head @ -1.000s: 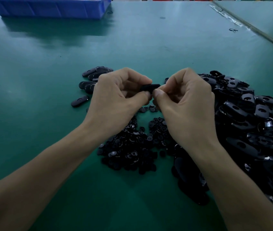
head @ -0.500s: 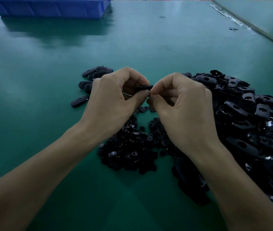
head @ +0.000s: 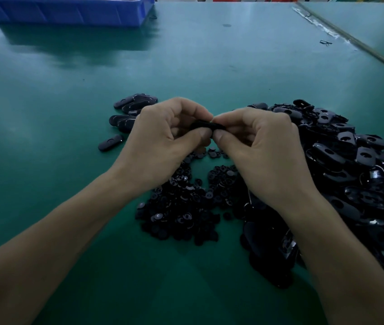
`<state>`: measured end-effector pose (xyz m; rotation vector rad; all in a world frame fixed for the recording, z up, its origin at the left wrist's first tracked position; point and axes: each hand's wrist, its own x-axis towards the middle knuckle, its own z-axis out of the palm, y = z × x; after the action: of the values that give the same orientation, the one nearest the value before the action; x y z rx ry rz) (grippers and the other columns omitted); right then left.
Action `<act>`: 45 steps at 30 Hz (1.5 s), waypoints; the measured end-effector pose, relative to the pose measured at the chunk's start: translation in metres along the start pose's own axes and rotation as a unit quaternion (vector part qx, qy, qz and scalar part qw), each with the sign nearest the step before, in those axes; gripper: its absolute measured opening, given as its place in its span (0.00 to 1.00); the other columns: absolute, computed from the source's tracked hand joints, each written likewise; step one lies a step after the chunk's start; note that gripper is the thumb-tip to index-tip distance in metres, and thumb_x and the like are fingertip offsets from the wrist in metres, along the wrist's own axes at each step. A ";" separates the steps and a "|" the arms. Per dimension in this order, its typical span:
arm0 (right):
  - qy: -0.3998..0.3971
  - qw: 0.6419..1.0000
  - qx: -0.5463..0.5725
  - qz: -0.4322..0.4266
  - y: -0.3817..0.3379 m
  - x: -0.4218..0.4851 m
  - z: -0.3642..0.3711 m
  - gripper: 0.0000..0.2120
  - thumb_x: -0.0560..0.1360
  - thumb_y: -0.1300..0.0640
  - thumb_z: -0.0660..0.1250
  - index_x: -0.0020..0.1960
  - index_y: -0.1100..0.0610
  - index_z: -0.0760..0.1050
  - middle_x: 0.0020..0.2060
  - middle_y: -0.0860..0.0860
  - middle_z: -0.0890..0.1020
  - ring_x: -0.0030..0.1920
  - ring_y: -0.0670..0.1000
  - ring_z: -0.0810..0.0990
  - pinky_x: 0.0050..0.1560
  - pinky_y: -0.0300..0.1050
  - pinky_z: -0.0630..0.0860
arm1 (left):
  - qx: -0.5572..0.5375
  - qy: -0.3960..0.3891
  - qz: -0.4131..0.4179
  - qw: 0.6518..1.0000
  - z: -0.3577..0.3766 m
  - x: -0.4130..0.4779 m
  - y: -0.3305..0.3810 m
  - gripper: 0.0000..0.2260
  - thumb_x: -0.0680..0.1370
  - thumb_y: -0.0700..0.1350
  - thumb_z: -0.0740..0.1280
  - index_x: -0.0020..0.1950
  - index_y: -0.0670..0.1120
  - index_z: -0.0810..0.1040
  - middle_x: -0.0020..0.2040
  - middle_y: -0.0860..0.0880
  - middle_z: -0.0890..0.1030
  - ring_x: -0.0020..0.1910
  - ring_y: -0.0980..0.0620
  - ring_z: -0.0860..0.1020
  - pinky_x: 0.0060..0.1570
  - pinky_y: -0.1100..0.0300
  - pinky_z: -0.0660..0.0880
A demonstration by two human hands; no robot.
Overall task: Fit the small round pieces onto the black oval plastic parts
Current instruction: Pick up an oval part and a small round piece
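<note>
My left hand (head: 163, 141) and my right hand (head: 263, 151) meet above the table, and both pinch one black oval part (head: 206, 125) between thumbs and fingertips. Whether a round piece sits on it is hidden by my fingers. Below my hands lies a heap of small round pieces (head: 186, 207). A big pile of black oval parts (head: 355, 174) fills the right side. A small group of oval parts (head: 131, 111) lies to the left behind my left hand, with a single one (head: 110, 143) apart from it.
A blue plastic bin (head: 69, 10) stands at the far left edge of the green table (head: 45, 184). A seam with a second table surface runs along the far right (head: 350, 38). A small dark scrap (head: 326, 42) lies near it.
My right hand has slid slightly left toward my left hand. The thumbs now press closer together on the oval part, which has turned a little in the grip.
</note>
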<state>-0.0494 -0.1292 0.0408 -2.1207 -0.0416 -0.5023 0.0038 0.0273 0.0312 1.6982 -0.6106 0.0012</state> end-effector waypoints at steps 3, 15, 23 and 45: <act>-0.004 1.000 0.029 0.000 0.001 0.001 -0.003 0.07 0.75 0.61 0.74 0.47 0.49 0.84 0.37 0.39 0.84 0.40 0.37 0.84 0.46 0.36 0.81 | -0.018 -0.004 -0.014 1.000 -0.002 0.001 -0.001 0.09 0.75 0.35 0.71 0.49 0.49 0.80 0.39 0.50 0.86 0.37 0.54 0.84 0.41 0.64 0.80; -0.035 0.998 0.039 -0.024 0.005 0.002 -0.011 0.08 0.75 0.60 0.73 0.44 0.47 0.84 0.33 0.42 0.84 0.36 0.41 0.84 0.41 0.41 0.82 | -0.052 -0.023 -0.052 0.997 -0.003 0.000 0.003 0.07 0.73 0.33 0.73 0.46 0.44 0.82 0.35 0.50 0.85 0.34 0.55 0.83 0.38 0.65 0.79; -0.062 0.996 0.056 -0.020 0.006 0.003 -0.013 0.11 0.73 0.61 0.75 0.44 0.44 0.82 0.34 0.42 0.85 0.37 0.40 0.85 0.43 0.40 0.82 | -0.064 -0.030 -0.069 0.995 -0.005 0.001 0.003 0.06 0.73 0.34 0.72 0.47 0.43 0.81 0.38 0.46 0.85 0.35 0.52 0.83 0.39 0.64 0.80; -0.031 0.999 0.028 0.009 0.004 0.000 -0.007 0.07 0.73 0.61 0.74 0.44 0.50 0.85 0.33 0.42 0.85 0.36 0.39 0.84 0.40 0.34 0.79 | 0.010 -0.015 -0.023 1.000 -0.004 0.000 0.000 0.08 0.73 0.33 0.75 0.43 0.46 0.83 0.36 0.46 0.85 0.34 0.47 0.85 0.38 0.56 0.83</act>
<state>-0.0511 -0.1373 0.0415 -2.0787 -0.0709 -0.4193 0.0049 0.0314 0.0319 1.7329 -0.5954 -0.0503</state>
